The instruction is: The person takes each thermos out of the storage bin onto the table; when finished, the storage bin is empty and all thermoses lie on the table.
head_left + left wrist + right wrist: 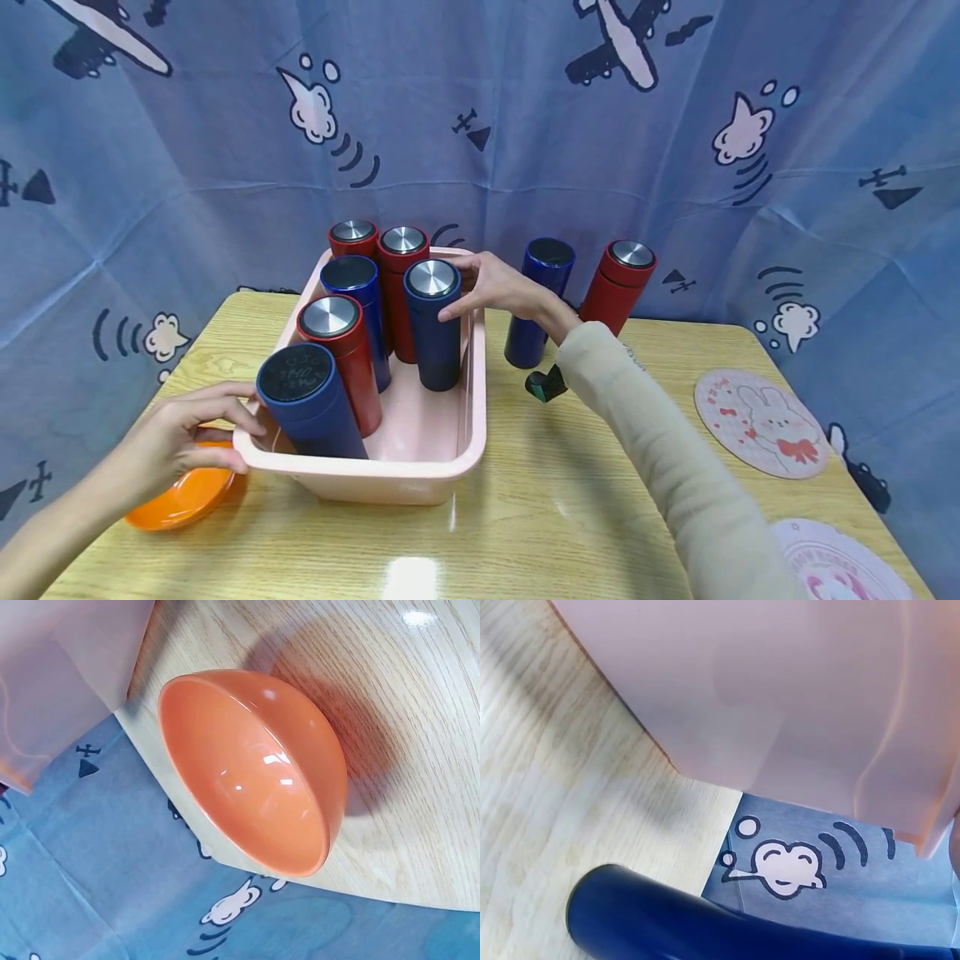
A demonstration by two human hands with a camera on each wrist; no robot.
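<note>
Far left we saw orange bowl (180, 504) on table (555, 517), under left hand (187, 429), which gripped near-left corner of pink bin (360, 468). Black-topped blue flask (317, 408) leaned inside, just beside those fingers. Farther right, silver-topped navy flask (438, 346) stood inside bin near right wall, pinched around top by right hand (501, 287). Past that, outside bin, we spotted shiny blue flask (527, 333) and red flask (617, 287).

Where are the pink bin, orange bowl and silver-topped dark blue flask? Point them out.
Pink bin (375, 489): head view, outer front wall.
Orange bowl (244, 776): left wrist view, inside surface.
Silver-topped dark blue flask (435, 343): head view, side of body.
</note>
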